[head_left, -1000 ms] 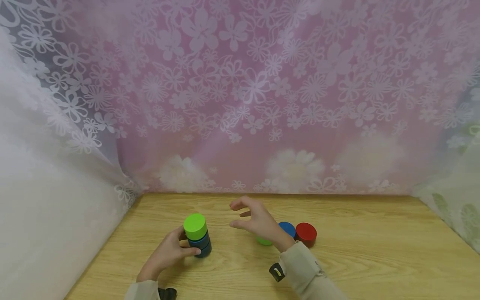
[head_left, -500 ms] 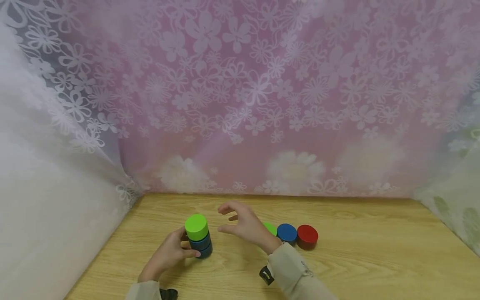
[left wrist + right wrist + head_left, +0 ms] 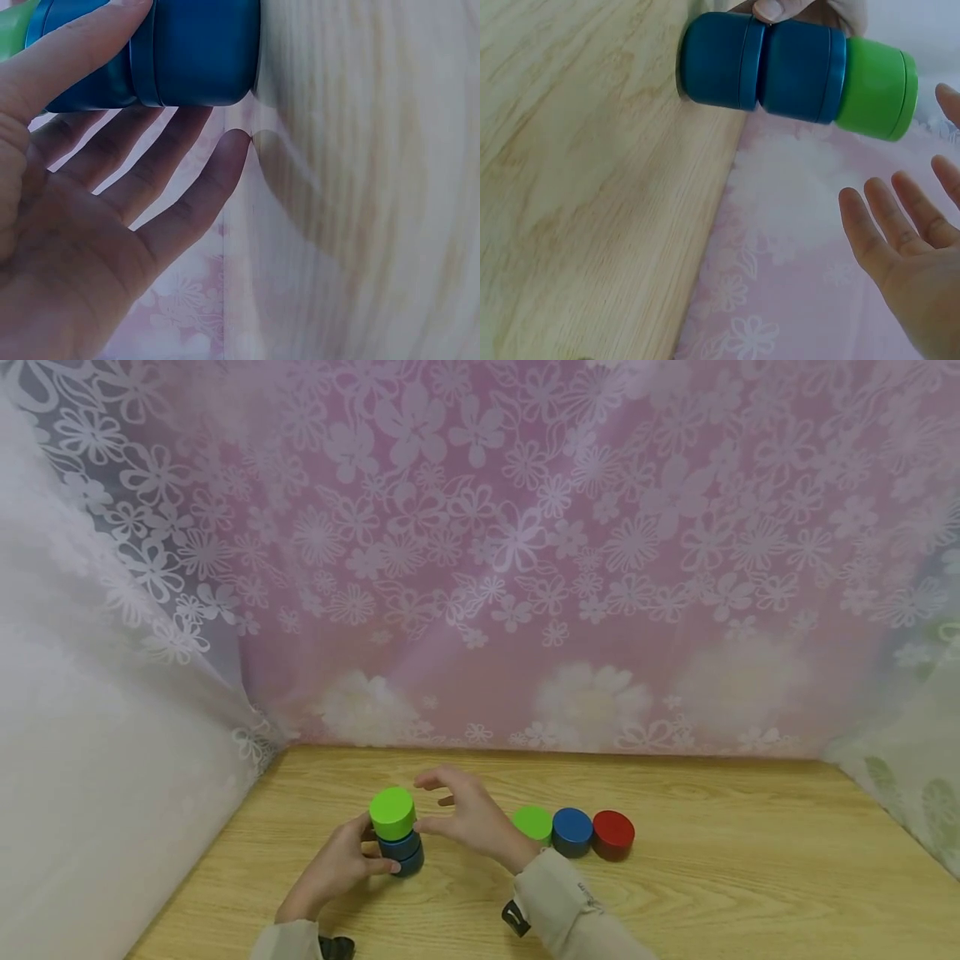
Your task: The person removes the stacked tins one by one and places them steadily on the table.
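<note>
A stack of round canisters stands at the left of the table: a lower blue canister [image 3: 716,64], an upper blue canister [image 3: 799,71] and a green canister [image 3: 392,810] on top. My left hand [image 3: 337,868] holds the blue part of the stack from the left, thumb across the front and fingers behind. In the left wrist view its thumb crosses the blue canisters [image 3: 202,52]; the little finger is apart from them. My right hand [image 3: 468,818] is just right of the green top canister, fingers spread and nothing in them. The right wrist view shows a gap between them.
Right of the stack a green canister [image 3: 532,824], a blue canister [image 3: 572,832] and a red canister [image 3: 613,835] stand side by side on the wooden table [image 3: 720,877]. A pink floral curtain [image 3: 480,568] hangs along the table's back edge, with pale cloth at both sides.
My right hand has moved left from near the row of canisters to beside the green top, uncovering the row's green canister. The left hand and the stack stay in place.
</note>
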